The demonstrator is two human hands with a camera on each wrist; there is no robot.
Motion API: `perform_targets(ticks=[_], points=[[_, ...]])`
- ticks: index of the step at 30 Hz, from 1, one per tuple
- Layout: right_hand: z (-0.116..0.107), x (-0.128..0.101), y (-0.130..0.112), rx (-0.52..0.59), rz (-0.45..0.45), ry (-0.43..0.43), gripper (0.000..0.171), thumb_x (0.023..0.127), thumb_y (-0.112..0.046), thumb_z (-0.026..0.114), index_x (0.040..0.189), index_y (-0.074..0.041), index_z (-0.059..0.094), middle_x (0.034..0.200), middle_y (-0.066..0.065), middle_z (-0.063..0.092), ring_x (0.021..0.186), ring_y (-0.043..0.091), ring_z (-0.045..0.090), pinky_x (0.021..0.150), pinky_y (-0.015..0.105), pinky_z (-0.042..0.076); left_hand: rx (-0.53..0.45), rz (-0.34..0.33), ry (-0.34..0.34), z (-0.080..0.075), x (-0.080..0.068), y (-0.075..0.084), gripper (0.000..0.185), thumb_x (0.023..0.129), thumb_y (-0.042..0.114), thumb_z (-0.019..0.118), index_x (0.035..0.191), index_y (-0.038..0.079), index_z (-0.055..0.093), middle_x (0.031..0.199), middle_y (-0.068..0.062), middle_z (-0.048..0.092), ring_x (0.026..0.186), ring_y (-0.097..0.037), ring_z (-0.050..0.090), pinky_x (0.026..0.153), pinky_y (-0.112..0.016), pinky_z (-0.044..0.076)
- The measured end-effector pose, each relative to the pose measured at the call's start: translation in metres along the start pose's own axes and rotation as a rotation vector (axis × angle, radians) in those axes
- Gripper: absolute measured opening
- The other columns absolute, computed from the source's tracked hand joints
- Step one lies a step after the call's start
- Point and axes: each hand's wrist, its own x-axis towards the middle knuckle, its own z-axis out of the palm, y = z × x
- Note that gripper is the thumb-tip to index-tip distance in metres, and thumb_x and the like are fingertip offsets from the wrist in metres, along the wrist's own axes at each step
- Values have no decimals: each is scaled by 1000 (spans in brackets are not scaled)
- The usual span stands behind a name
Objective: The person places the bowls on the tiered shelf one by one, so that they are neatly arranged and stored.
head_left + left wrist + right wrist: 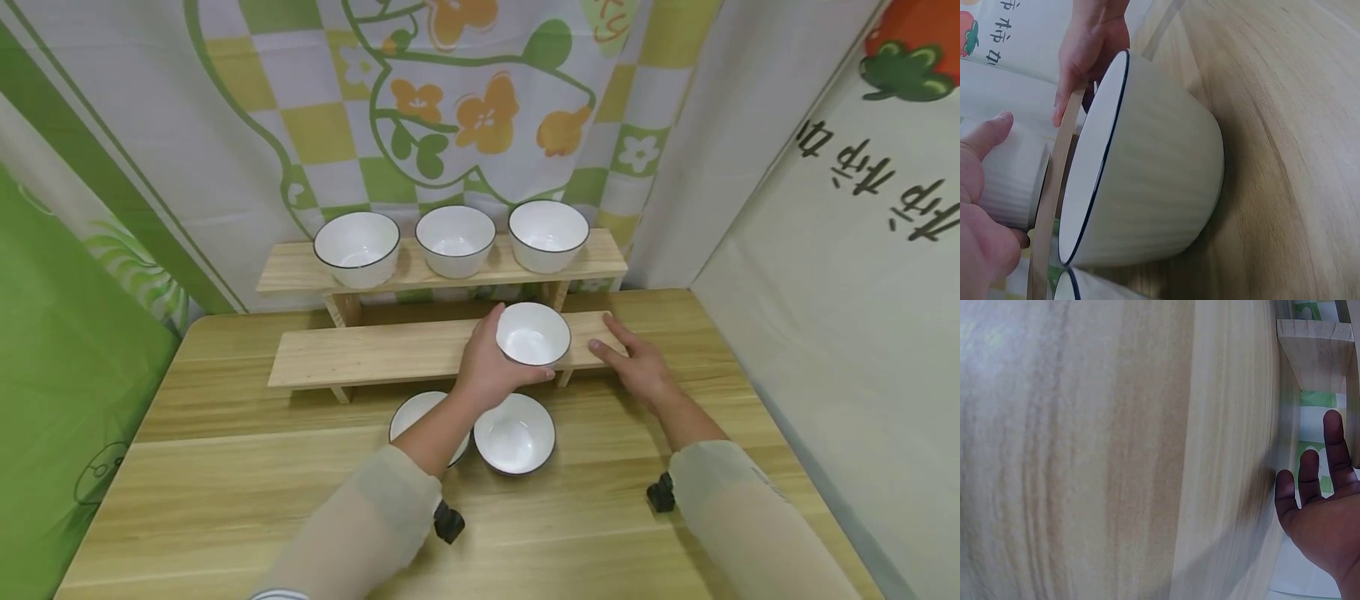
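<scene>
Nearest the camera, two pale sleeves are seen reaching forward over the wooden table (pixel 225 467). Just beyond the left forearm, two white bowls with dark rims are set side by side on the table: one bowl (pixel 514 433) in full view, and a second bowl (pixel 412 414) at its 9 o'clock, partly hidden by the arm.

Further out, a white ribbed bowl (pixel 532 333) is held by the left hand (pixel 487 367) on the lower wooden shelf (pixel 360 354); the grip is closed round its near side, with the thumb against its left wall and the fingers curled under its front edge (the left wrist view shows the thumb (pixel 985 137) against the ribbed wall). The bowl is placed toward the right end of that shelf.

At its 3 o'clock, the right hand (pixel 637 362) is laid flat on the end of the same shelf, fingers straight and spread, with nothing held.

Farthest away, at 12 o'clock, an upper wooden shelf (pixel 442 271) is stood against the patterned backdrop (pixel 465 108), and three more white bowls (pixel 455 240) are lined up on it.
</scene>
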Motion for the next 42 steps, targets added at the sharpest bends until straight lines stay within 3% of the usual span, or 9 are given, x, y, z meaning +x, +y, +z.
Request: perform_targets(ticks=[11, 26, 42], points=[[0, 1, -2, -28, 2, -10, 85, 95, -69, 60, 164, -36, 24, 170, 12, 17, 155, 44, 14, 122, 62, 17, 0, -30, 19, 10, 7, 7, 126, 66, 31, 101, 164, 14, 25, 159, -11, 38, 141, -31, 45, 114, -48, 39], [-1, 0, 0, -28, -13, 0, 85, 95, -69, 61, 164, -36, 24, 170, 13, 18, 155, 44, 14, 122, 62, 16, 30, -19, -5, 17, 14, 9, 128, 68, 30, 100, 165, 11, 19, 161, -13, 35, 143, -32, 43, 116, -48, 37], [0, 0, 0, -11, 0, -6, 85, 95, -68, 62, 164, -37, 24, 171, 11, 16, 156, 42, 13, 123, 61, 16, 35, -37, -18, 11, 11, 9, 132, 67, 33, 101, 166, 15, 15, 164, -13, 28, 145, -33, 40, 116, -48, 37]])
